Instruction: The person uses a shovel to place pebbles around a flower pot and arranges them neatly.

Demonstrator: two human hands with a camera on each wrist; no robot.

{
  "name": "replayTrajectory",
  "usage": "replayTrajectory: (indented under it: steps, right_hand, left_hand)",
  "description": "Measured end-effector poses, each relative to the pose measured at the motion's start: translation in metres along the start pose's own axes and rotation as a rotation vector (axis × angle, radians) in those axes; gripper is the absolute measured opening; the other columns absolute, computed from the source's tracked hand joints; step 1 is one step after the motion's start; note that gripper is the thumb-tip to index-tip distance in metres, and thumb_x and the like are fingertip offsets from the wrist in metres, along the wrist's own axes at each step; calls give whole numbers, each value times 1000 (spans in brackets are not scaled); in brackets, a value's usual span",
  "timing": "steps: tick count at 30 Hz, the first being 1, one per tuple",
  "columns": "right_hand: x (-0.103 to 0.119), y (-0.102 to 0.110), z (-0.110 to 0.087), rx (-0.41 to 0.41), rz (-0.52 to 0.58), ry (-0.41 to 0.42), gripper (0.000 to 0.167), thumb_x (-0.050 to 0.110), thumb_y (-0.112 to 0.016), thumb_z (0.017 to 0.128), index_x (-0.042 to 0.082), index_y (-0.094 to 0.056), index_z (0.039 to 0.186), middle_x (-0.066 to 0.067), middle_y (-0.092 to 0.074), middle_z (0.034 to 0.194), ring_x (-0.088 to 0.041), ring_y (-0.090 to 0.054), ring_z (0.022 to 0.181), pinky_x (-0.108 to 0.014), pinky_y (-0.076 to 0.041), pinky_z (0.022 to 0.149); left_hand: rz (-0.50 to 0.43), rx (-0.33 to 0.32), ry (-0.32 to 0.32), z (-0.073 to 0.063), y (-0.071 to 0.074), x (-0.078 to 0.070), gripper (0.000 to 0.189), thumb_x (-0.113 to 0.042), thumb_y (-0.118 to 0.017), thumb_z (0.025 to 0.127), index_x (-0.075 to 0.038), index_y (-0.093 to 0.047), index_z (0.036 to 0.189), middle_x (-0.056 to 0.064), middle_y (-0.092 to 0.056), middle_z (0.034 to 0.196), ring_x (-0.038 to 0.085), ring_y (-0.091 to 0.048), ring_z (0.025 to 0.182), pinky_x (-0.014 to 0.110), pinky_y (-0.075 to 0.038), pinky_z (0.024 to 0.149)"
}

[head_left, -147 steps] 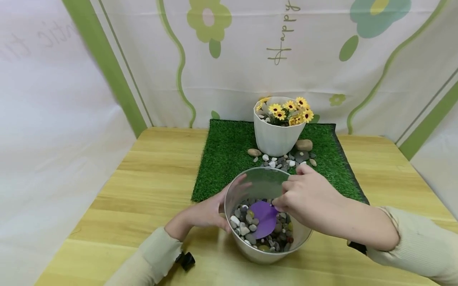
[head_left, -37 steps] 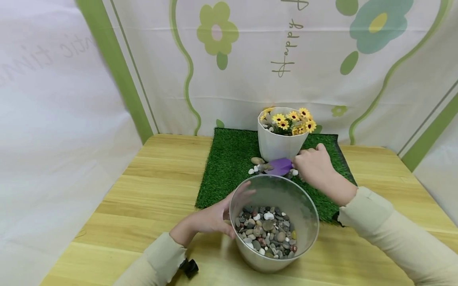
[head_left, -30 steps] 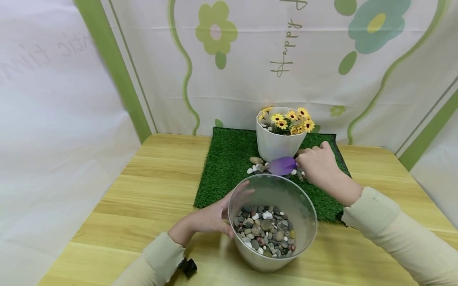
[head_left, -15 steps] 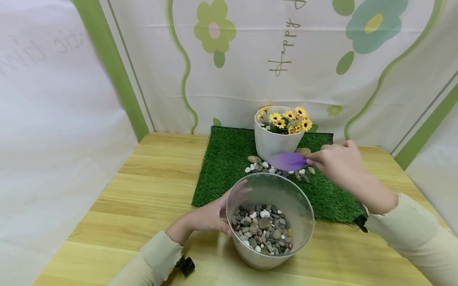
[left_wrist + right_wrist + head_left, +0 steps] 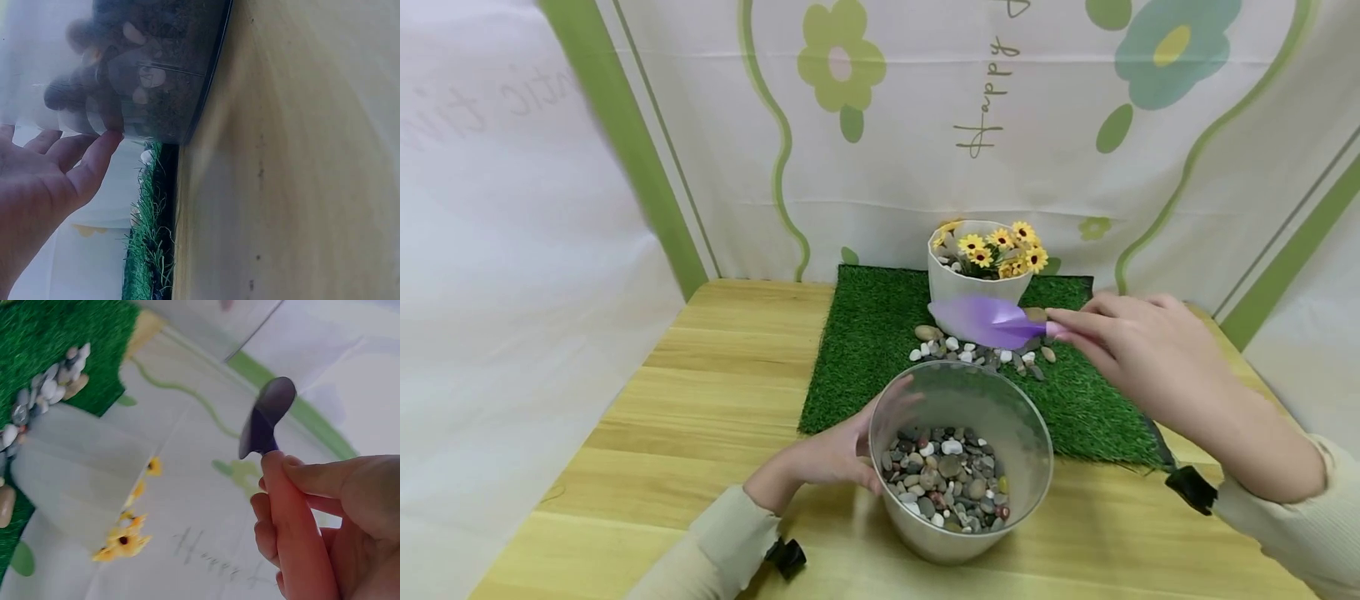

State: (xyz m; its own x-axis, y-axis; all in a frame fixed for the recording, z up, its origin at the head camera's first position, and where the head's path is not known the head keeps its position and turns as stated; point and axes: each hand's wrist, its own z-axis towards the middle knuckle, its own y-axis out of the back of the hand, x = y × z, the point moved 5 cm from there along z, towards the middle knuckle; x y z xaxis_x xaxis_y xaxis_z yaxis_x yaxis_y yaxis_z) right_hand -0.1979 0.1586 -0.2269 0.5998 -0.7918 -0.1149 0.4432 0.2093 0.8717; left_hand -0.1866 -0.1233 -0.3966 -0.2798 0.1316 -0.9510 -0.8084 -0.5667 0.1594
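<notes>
A clear plastic bucket with pebbles in its bottom stands on the wooden table near the front. My left hand holds its left side, thumb on the near side and fingers round the far side; the left wrist view shows the fingertips against the wall. My right hand grips the pink handle of a small garden trowel. Its purple blade is in the air before the white flowerpot, blurred in the head view. No stones show on the blade.
The flowerpot, with yellow flowers, stands on a green turf mat at the back. Loose stones lie on the mat in front of it. A printed curtain hangs behind the table.
Earlier the trowel was inside the bucket, then low over the stones before the pot. Now my right hand has drawn rightward and raised it. My left hand stays at the bucket.
</notes>
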Motion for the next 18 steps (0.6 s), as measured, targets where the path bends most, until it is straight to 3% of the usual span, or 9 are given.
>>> replayTrajectory:
  steps: [4, 6, 9, 12, 14, 15, 18]
  right_hand:
    - [20, 13, -6, -149, 41, 133, 72, 57, -25, 109, 10, -80, 111, -2, -70, 86, -23, -60, 63, -48, -50, 57]
    - [30, 17, -9, -193, 51, 183, 72, 54, -25, 110, 9, -81, 108, -1, -69, 84, -20, -59, 61, -45, -50, 54]
    - [41, 20, -14, -190, 53, 220, 69, 52, -27, 111, 12, -82, 104, 3, -69, 81, -15, -60, 61, -44, -51, 58]
    - [49, 19, -19, -122, 34, 234, 72, 54, -22, 111, 16, -83, 100, 8, -68, 78, -10, -59, 62, -42, -50, 60]
    - [56, 15, -22, -66, 8, 250, 64, 52, -31, 110, 17, -82, 96, 9, -66, 77, -9, -59, 62, -40, -50, 60]
    - [61, 14, -24, -48, -5, 266, 53, 50, -42, 107, 17, -82, 95, 8, -66, 76, -10, -60, 63, -39, -49, 59]
    - [80, 9, -27, -34, -67, 324, 15, 27, -75, 88, 13, -80, 91, 2, -64, 73, -16, -60, 63, -37, -47, 59]
  left_hand:
    - [-4, 4, -6, 1, 0, -1, 130, -63, -75, 80, -23, 17, 163, 18, 1, 170, 36, -5, 155, 40, -11, 125]
    - [-5, 4, -11, 2, 0, -1, 129, -63, -75, 80, -24, 16, 163, 15, 1, 170, 35, -6, 155, 40, -11, 125]
    - [3, 10, -35, 5, -1, -1, 128, -66, -74, 80, -26, 14, 164, 11, -2, 171, 34, -9, 155, 44, -13, 125]
    - [-8, 14, -41, 6, -1, 0, 128, -66, -74, 80, -27, 14, 164, 10, -3, 171, 31, -10, 156, 45, -14, 125]
    - [-13, 16, -40, 5, -1, 0, 128, -65, -75, 81, -24, 14, 164, 13, -3, 171, 31, -9, 156, 43, -12, 125]
    - [-15, 15, -32, 3, -1, 1, 129, -64, -75, 80, -24, 15, 164, 14, -2, 171, 31, -7, 156, 42, -11, 125]
    - [-4, 9, -15, 1, 1, 1, 130, -62, -76, 80, -23, 16, 163, 17, -1, 170, 32, -5, 156, 39, -11, 125]
